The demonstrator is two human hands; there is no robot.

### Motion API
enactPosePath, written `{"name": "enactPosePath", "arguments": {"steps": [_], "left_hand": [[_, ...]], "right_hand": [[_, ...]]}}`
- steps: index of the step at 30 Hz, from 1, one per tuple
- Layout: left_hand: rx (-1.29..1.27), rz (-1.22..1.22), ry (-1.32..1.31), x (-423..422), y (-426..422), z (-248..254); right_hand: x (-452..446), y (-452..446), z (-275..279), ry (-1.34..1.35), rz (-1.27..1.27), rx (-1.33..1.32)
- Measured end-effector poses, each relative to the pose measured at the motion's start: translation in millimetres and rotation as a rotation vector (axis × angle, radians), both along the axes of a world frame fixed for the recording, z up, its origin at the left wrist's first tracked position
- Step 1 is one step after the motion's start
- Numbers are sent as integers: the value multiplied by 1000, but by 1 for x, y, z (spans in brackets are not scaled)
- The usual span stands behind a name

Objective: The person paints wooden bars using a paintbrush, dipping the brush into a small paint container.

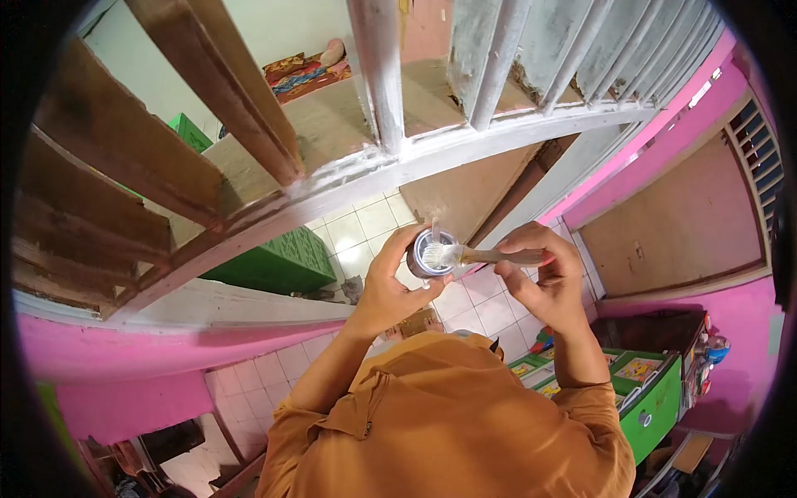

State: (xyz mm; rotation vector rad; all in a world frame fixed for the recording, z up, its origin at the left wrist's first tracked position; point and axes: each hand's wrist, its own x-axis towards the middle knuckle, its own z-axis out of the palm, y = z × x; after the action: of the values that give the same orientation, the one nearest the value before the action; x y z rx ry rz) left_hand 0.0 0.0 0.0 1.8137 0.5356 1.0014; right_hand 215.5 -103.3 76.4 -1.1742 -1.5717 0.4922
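Note:
A small round paint can [419,264] sits in my left hand [394,282], with the fingers and thumb wrapped around its side. Between the fingers and thumb of my right hand [544,270] is the wooden handle of a paintbrush [490,256]. White paint coats the brush's bristles, which rest at the can's open mouth. How deep the bristles reach inside is hard to make out. In front of both hands runs a wooden slatted frame [432,166], painted white on the right and in the middle, bare brown on the left.
A green patterned box [278,264] stands beyond the frame at left. Pink walls [531,328] are not needed to reach the tiled floor [477,303] below. At lower right is a green drawer cabinet [652,415]; a brown door panel [672,220] is further right.

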Motion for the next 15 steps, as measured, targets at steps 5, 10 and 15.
{"name": "enactPosePath", "arguments": {"steps": [5,10,15], "left_hand": [[-21,23,10,-3,-1,2],[-21,24,3,-1,2,3],[-9,14,12,0,4,6]], "right_hand": [[-3,-5,-2,424,-131,-123],[-1,1,-3,540,-209,-155],[-4,5,-15,812,-254,-223]]}}
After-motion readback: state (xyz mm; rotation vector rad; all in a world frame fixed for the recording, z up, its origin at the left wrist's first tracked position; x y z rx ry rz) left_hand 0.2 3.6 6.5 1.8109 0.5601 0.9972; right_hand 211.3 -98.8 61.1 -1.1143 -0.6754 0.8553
